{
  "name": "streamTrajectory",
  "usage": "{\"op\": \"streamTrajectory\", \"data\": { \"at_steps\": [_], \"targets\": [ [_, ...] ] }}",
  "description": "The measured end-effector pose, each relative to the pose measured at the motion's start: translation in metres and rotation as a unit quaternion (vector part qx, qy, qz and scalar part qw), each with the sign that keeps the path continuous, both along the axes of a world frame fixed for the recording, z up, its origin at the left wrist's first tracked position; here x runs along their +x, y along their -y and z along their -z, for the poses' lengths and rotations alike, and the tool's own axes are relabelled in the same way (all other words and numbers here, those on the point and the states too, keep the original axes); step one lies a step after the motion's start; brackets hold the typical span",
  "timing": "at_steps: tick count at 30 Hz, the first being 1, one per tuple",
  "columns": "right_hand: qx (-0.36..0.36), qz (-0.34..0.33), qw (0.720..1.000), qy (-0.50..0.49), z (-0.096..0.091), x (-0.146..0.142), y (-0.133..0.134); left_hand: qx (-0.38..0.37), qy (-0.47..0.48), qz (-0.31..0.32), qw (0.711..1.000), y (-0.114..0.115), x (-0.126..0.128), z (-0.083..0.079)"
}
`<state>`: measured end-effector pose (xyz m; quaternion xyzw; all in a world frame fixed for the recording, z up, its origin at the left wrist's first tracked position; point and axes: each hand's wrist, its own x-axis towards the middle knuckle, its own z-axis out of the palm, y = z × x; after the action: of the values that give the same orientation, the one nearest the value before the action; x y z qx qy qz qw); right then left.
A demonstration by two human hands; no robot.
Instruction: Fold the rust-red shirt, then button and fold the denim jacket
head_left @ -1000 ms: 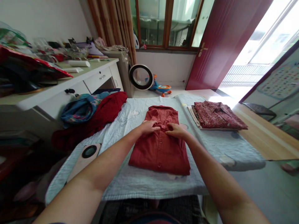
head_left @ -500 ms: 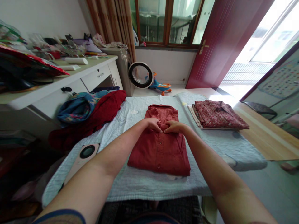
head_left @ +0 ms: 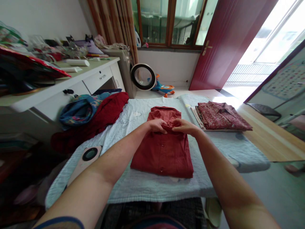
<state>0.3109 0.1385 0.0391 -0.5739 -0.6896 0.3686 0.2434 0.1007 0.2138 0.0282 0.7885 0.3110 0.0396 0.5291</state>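
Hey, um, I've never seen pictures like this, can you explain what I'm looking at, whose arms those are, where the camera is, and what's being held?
There's no machine here: these are a person's own bare hands. Every picture comes from one camera worn on that person's head, looking forward and down, so the arms reach in from the bottom.

The left hand and right hand pinch the front of a buttoned red shirt. It lies on a pale blue cloth covering the surface. To the right is a stack of folded clothes, a patterned one on top. To the left are what looks like a phone, partly behind the forearm, and heaped dark red fabric.
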Motion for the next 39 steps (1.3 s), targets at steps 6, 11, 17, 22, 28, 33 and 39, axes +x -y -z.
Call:
{"op": "streamTrajectory", "data": {
  "at_steps": [6, 11, 17, 22, 28, 33, 39],
  "targets": [
    [-0.029, 0.152, 0.968, -0.198, 0.017, 0.018, 0.048, -0.020, 0.055, -0.012, 0.998, 0.013, -0.007, -0.007],
    [-0.063, 0.139, 0.922, -0.356, 0.035, 0.004, 0.083, -0.031, 0.090, -0.004, 0.995, 0.028, -0.013, -0.027],
    [-0.148, 0.110, 0.868, -0.461, 0.039, -0.011, 0.121, -0.069, 0.105, 0.004, 0.992, 0.045, -0.021, -0.057],
    [-0.202, 0.110, 0.828, -0.512, 0.039, -0.016, 0.151, -0.077, 0.091, 0.008, 0.993, 0.052, -0.023, -0.068],
    [-0.241, 0.132, 0.809, -0.520, 0.041, -0.025, 0.181, -0.075, 0.027, 0.035, 0.996, 0.049, -0.019, -0.060],
    [-0.230, 0.164, 0.817, -0.503, 0.044, -0.031, 0.194, -0.074, 0.006, 0.047, 0.996, 0.041, -0.010, -0.023],
    [-0.172, 0.156, 0.837, -0.495, 0.047, -0.031, 0.198, -0.063, -0.010, 0.021, 0.998, 0.033, -0.014, 0.014]
  ]
}}
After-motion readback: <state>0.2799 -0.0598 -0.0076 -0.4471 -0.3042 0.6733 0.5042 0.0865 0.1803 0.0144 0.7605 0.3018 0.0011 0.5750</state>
